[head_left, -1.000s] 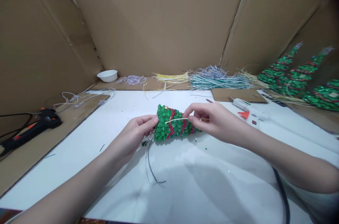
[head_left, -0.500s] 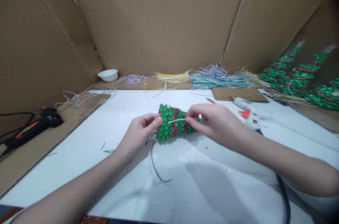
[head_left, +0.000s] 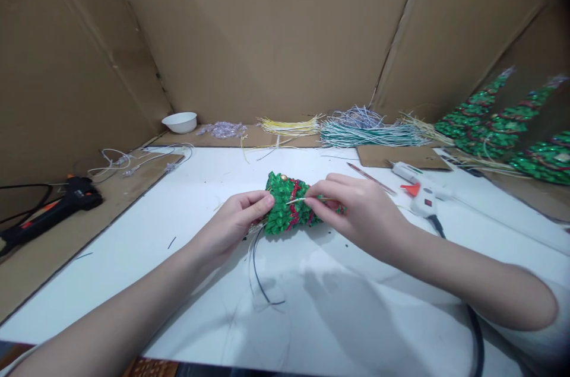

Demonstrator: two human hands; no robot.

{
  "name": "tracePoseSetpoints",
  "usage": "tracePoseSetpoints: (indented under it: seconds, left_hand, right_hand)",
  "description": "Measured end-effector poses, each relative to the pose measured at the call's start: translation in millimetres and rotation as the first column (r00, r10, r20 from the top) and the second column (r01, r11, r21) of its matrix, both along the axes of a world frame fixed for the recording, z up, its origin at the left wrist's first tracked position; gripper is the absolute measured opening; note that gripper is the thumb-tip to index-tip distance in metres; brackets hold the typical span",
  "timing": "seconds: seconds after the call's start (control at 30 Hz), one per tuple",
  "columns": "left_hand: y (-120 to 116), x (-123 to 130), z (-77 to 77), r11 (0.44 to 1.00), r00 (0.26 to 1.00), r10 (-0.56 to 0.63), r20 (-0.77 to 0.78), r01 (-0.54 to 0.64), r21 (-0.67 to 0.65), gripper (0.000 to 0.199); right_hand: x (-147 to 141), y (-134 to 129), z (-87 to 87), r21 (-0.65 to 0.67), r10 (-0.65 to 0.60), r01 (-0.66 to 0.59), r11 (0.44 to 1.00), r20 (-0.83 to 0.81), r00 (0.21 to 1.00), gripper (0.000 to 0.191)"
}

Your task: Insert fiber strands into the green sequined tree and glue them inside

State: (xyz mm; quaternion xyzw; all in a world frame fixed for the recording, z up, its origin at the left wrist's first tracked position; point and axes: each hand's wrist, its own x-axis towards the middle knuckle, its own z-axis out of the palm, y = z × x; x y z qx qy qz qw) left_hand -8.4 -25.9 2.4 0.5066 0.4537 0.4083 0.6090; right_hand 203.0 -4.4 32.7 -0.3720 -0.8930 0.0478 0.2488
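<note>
A small green beaded Christmas tree (head_left: 278, 211), wound with red garland and bearing a gold bead, lies on its side with the tip to the right. My left hand (head_left: 244, 211) is closed on its base, thumb on top. Over the tree's middle, my right hand (head_left: 345, 202) pinches a thin pale-yellow wire (head_left: 297, 200) between thumb and fingertips, its free end pointing left. Whether the wire touches the tree I cannot tell. Loose dark and pale strands (head_left: 258, 273) hang from the base onto the white tabletop. My right hand covers most of the tree's tip.
At right lie a white glue gun (head_left: 423, 196) with a cord and a pointed stick (head_left: 371, 178). A black glue gun (head_left: 66, 205) is at left. Bundled wires (head_left: 369, 135), a white bowl (head_left: 179, 122) and clear ornaments (head_left: 225, 129) line the back; finished trees (head_left: 472, 113) stand right.
My right hand has shifted slightly left along the tree, and less of the wire shows beyond its fingertips. More of the pointed stick shows behind it. My left hand keeps its hold.
</note>
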Motion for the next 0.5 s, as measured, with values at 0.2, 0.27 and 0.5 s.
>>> tracePoseSetpoints:
  seconds: [0.2,0.27,0.5]
  left_hand:
    - [0,0,-0.4,0.997,0.997,-0.065,0.048,0.066,-0.031,0.028]
    - [0,0,-0.7,0.998,0.997,-0.053,0.048,0.054,-0.022,0.027]
    - [-1,2,0.1,0.999,0.999,-0.035,0.019,0.035,0.016,0.027]
  right_hand:
    - [-4,-1,-3.3,0.061,-0.033,0.035,0.997,-0.043,0.999,0.017]
    - [-6,-2,-4.7,0.070,-0.051,0.054,0.996,-0.051,0.997,0.015]
    - [-15,-4,-9.9,0.207,-0.055,0.070,0.976,-0.080,0.995,0.014]
